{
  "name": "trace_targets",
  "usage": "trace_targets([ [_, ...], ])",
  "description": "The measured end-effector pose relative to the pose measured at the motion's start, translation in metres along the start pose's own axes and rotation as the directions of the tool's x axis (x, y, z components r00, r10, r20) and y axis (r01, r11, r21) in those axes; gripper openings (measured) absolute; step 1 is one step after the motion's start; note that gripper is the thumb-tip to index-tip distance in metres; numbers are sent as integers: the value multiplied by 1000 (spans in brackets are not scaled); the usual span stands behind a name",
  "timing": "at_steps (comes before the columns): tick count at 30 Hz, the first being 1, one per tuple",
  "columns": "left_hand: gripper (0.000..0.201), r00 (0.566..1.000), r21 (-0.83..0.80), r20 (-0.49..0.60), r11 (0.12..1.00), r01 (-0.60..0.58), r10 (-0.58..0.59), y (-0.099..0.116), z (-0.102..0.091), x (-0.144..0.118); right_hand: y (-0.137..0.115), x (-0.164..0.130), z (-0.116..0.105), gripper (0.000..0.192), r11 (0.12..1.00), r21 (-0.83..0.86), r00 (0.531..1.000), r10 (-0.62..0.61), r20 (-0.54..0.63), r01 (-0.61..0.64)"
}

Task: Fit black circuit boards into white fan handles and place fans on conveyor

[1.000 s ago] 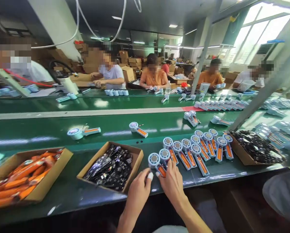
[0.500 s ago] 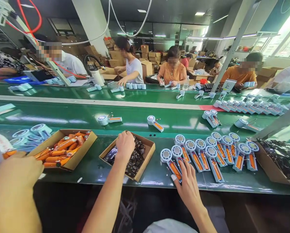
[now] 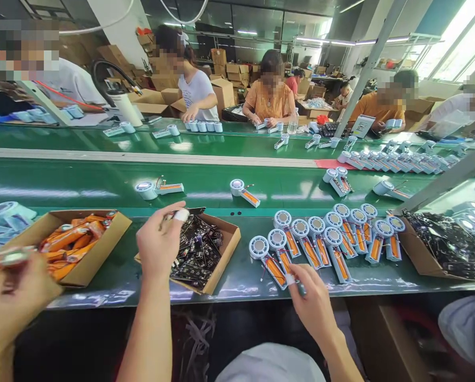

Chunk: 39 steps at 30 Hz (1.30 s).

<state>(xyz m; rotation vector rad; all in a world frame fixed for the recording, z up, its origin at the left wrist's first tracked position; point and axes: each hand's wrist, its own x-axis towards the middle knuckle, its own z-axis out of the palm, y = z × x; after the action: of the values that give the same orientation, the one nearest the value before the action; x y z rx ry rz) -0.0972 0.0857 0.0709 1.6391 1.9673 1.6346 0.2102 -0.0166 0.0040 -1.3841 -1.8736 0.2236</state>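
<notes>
A blurry hand of another person (image 3: 10, 297) fills the near left corner; what it holds is hard to make out. The left hand (image 3: 160, 244) is above the cardboard box (image 3: 226, 249) of dark circuit boards, fingers pinching one small dark board (image 3: 190, 211). The right hand (image 3: 313, 302) pinches the end of a fan part (image 3: 267, 259), white round head, orange handle, on the green table (image 3: 245, 281).

Bright daylight from windows (image 3: 456, 50) at right, glare streaks on green belt (image 3: 82, 185), wide-angle edge stretching, blurred corners.
</notes>
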Motion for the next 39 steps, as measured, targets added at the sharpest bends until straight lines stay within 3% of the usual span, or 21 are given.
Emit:
trace_targets([
  [2, 20, 993, -182, -103, 982, 46, -65, 19, -5, -23, -9, 10, -4, 31, 992, -20, 981, -122, 153, 126],
  [4, 17, 999, -282, -3, 958, 47, -50, 33, -5, -53, -15, 24, -6, 39, 980, -50, 946, -174, 273, 194],
  [6, 18, 974, -340, 226, 935, 106, -29, 41, 0, -85, -18, 38, -7, 40, 979, -103, 928, -128, 350, 174],
  [8, 27, 889, -340, 455, 912, 228, -52, 40, 10, -117, -17, 50, -6, 34, 976, -180, 913, -36, 406, 119],
  [10, 37, 774, -250, 602, 874, 418, -198, 35, 22, -146, -13, 58, -3, 28, 965, -241, 884, 24, 467, 101],
  [13, 39, 630, -165, 655, 736, 657, -416, 22, 37, -176, -5, 60, 3, 24, 975, -191, 854, 2, 520, 114],
  [15, 32, 588, -142, 660, 691, 709, -468, 16, 41, -186, -1, 58, 9, 24, 996, -70, 886, -19, 464, 58],
  [17, 26, 604, -122, 654, 724, 679, -456, 12, 42, -187, -1, 53, 14, 21, 998, 58, 926, 15, 377, -39],
  [19, 26, 668, -120, 644, 812, 571, -374, 12, 40, -181, -2, 47, 20, 18, 982, 156, 947, 57, 315, -111],
  [22, 30, 760, -159, 620, 917, 365, -194, 18, 40, -169, -6, 34, 29, 22, 973, 212, 969, 40, 243, -94],
  [25, 35, 805, -182, 588, 955, 233, -84, 26, 45, -156, -8, 21, 34, 28, 972, 224, 976, 21, 217, -71],
  [27, 36, 780, -204, 625, 966, 158, 4, 31, 49, -147, -8, 16, 36, 28, 950, 266, 968, 104, 230, -166],
  [30, 35, 658, -262, 741, 960, 102, 133, 36, 54, -132, -7, 14, 37, 26, 831, 402, 913, 278, 300, -385],
  [32, 30, 614, -274, 776, 954, 118, 147, 36, 56, -126, -7, 14, 37, 25, 775, 448, 889, 322, 326, -445],
  [35, 22, 660, -257, 749, 945, 201, 63, 32, 58, -125, -7, 12, 36, 24, 887, 352, 949, 237, 208, -299],
  [37, 24, 695, -232, 717, 922, 309, -53, 28, 57, -128, -7, 10, 34, 27, 974, 215, 991, 52, 120, -77],
  [39, 26, 692, -215, 705, 883, 417, -155, 25, 54, -133, -6, 9, 32, 31, 982, 105, 977, -168, 127, 155],
])
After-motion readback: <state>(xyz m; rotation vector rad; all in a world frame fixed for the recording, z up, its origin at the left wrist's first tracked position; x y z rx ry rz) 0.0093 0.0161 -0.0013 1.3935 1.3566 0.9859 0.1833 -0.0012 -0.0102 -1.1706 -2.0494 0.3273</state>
